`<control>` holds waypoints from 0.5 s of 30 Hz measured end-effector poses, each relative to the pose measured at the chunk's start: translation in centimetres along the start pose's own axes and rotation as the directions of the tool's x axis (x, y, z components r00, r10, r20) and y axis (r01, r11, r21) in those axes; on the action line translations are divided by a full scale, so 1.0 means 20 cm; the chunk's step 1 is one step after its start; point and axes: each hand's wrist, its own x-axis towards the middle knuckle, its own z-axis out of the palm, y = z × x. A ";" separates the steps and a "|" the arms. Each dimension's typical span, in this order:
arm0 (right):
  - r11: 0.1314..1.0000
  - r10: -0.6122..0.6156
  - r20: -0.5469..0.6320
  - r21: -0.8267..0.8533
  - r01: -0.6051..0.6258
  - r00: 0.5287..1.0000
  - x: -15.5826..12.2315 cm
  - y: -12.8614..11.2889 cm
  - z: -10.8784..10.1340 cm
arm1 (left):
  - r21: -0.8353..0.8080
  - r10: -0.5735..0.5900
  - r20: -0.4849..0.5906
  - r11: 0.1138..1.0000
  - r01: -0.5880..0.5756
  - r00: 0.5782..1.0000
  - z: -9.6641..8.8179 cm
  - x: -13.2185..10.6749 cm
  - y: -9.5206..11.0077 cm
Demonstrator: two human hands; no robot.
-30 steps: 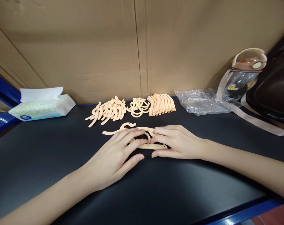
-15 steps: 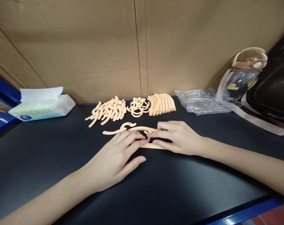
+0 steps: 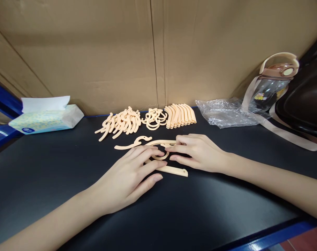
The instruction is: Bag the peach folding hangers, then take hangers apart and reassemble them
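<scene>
Several pale orange plastic pieces lie on the black table (image 3: 200,209) between my hands. My left hand (image 3: 129,174) rests flat with fingers stretched, its fingertips on the left end of a straight bar (image 3: 175,170) and beside a small ring piece (image 3: 159,157). My right hand (image 3: 200,153) pinches the ring piece's right side between thumb and forefinger, just under a curved arc piece (image 3: 160,142). A hook-shaped piece (image 3: 137,143) lies flat just beyond my left fingers.
Behind lie a heap of hook pieces (image 3: 121,123), a heap of rings (image 3: 154,119) and a row of curved pieces (image 3: 180,115). A tissue pack (image 3: 47,118) sits far left. A plastic bag (image 3: 223,113), a strapped bottle (image 3: 270,85) and a dark bag (image 3: 304,101) stand right, with a cardboard wall (image 3: 121,52) behind.
My right hand drew back slightly from flat to a pinch on the ring. The straight bar now lies uncovered, nearer to me, with its right end free.
</scene>
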 end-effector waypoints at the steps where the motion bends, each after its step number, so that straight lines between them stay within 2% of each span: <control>1: 1.000 0.003 -0.003 0.000 -0.003 1.000 0.00 0.00 0.00 | -0.005 0.009 -0.005 1.000 -0.009 1.000 0.00 0.00 0.00; 15: 0.998 0.070 0.008 -0.010 -0.070 0.998 0.00 0.00 0.01 | -0.017 0.150 -0.067 0.988 -0.151 0.986 0.00 -0.01 0.00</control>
